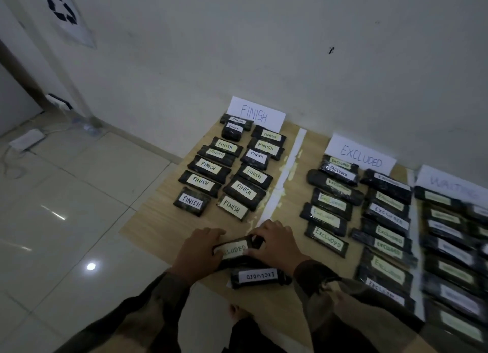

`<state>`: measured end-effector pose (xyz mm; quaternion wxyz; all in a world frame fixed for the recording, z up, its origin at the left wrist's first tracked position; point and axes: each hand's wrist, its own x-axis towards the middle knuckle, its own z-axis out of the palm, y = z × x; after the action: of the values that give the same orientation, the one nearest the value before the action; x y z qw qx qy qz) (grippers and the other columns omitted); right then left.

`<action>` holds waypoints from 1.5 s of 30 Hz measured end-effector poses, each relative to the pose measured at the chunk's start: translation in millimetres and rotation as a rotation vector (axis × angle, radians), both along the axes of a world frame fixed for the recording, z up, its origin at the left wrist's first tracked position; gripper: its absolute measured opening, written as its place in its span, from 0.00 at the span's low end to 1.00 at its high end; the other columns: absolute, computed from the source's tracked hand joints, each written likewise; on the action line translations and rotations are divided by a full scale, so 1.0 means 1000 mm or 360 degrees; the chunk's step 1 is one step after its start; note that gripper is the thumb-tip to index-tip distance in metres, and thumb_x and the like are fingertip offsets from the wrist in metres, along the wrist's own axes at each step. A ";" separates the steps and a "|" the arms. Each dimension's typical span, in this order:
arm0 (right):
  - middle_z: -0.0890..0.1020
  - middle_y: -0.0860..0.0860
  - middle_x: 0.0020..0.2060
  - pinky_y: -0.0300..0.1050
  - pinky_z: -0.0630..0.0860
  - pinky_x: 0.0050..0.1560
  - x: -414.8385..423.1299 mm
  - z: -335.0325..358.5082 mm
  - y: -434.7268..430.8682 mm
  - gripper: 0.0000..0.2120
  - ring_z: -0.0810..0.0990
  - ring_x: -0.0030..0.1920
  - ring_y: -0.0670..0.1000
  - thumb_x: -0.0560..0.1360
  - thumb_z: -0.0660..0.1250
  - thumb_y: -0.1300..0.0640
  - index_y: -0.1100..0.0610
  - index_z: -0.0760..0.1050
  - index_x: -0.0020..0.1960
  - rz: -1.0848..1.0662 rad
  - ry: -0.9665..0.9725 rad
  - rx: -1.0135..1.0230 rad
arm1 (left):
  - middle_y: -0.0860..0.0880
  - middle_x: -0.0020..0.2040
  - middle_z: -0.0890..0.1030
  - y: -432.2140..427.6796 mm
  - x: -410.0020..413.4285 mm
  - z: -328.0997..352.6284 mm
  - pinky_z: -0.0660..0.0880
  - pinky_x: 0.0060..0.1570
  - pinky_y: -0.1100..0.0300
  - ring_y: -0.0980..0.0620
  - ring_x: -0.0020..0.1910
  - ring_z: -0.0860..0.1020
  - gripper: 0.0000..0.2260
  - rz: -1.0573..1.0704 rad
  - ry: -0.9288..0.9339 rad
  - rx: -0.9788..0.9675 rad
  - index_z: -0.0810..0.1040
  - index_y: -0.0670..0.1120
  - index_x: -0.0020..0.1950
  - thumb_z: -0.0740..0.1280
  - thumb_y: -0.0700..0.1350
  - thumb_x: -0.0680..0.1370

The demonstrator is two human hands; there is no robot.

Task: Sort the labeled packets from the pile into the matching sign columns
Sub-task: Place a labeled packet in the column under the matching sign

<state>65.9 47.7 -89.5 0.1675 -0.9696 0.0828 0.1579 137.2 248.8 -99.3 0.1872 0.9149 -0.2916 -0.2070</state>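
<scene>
A packet labeled EXCLUDED (233,249) is gripped at both ends by the fingers (212,233) of the left hand (199,251) and right hand (276,243). A second packet (257,276) is seen just beside it.

The single head-worn view looks forward and steeply down past the person's sleeves (158,300); the left hand (196,248) and right hand (274,242), both gripping a dark wrapped packet with a pale EXCLUDED label (232,249), lie close under the lens at lower centre; the pale wooden board (153,215) stretches away toward the white wall (264,49) filling the upper half; the wide lens tilts the scene, glossy pale floor tiles (79,194) at left, the white paper WAITING sign (449,183) blurred at the right edge.
</scene>
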 end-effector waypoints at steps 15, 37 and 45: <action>0.79 0.46 0.46 0.55 0.70 0.60 -0.024 0.023 -0.009 0.20 0.77 0.51 0.51 0.71 0.71 0.50 0.48 0.74 0.62 -0.0627 -0.0415 0.0525 | 0.44 0.49 0.78 -0.034 0.008 0.037 0.74 0.30 0.71 0.52 0.44 0.77 0.07 0.0488 0.0664 -0.0587 0.75 0.39 0.54 0.64 0.35 0.77; 0.73 0.49 0.59 0.49 0.62 0.57 -0.103 0.026 -0.044 0.31 0.69 0.60 0.53 0.69 0.67 0.37 0.50 0.69 0.68 -0.0543 -0.0468 -0.0243 | 0.49 0.55 0.78 -0.093 -0.027 0.039 0.69 0.50 0.63 0.50 0.56 0.76 0.15 -0.0028 0.0266 -0.0515 0.72 0.48 0.65 0.64 0.44 0.78; 0.70 0.50 0.64 0.53 0.59 0.65 -0.137 0.032 -0.067 0.30 0.65 0.64 0.54 0.73 0.61 0.36 0.50 0.63 0.70 -0.0732 -0.0161 -0.0430 | 0.48 0.63 0.77 -0.112 -0.044 0.023 0.69 0.60 0.56 0.48 0.62 0.74 0.19 -0.0520 -0.0185 -0.0392 0.73 0.48 0.66 0.65 0.47 0.76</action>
<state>-70.9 -19.6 -57.4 0.0720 -0.9456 0.3126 0.0547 93.3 137.0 -76.6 0.2443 0.8361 -0.4696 -0.1442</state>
